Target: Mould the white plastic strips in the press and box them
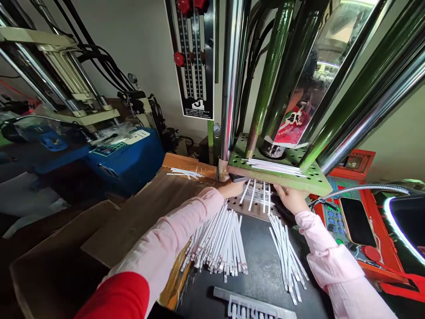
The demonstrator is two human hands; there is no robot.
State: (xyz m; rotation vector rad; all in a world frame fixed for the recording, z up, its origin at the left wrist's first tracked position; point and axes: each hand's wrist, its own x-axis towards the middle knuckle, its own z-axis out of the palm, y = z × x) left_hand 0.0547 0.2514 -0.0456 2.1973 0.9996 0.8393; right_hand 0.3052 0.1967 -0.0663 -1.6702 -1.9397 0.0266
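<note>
Flanking four white strips beneath the green press plate

On my head-camera feed, the left hand is at the plate's left front corner, its fingertips out of sight beneath, so I cannot tell whether they pinch anything. The right hand sits under the front edge, loosely curled with the thumb showing; I cannot tell what, if anything, its fingers grip. Between the hands, the four strips poke out from under the plate, lying apart on a metal mold; I judge they are spaced so each has its own place.

In front of the plate, a dense fanned bundle lies to the left and a smaller bundle to the right, probably set apart as two lots within easy reach. Loose strips rest on top of the plate.

Well left of the plate stands an open cardboard box; its inside is too dark for me to read.
</note>
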